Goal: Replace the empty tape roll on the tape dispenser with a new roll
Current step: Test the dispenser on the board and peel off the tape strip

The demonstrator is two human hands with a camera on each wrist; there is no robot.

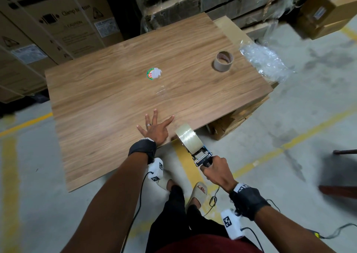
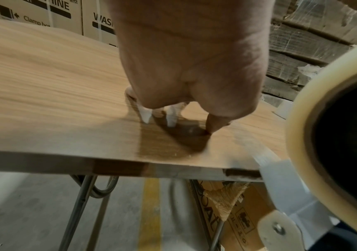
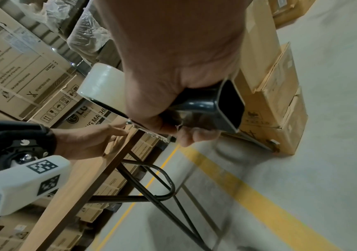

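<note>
Gripping the tape dispenser [image 1: 201, 156] by its handle, our right hand [image 1: 216, 172] keeps the new clear tape roll [image 1: 186, 136] at the table's [image 1: 116, 90] near edge. Our left hand [image 1: 156, 128] lies flat, fingers spread, on the tabletop. Far across sits the empty cardboard core [image 1: 223, 61].

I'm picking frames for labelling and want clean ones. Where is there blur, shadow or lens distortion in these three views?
Head view: centre sharp, the empty core clear, boxes at the right edge smeared, table edges bowed. Left wrist view: the left hand throws a dark shadow on the wood; the new tape roll looms blurred. Right wrist view: the right hand on the dispenser handle is soft, floor streaked.
</note>
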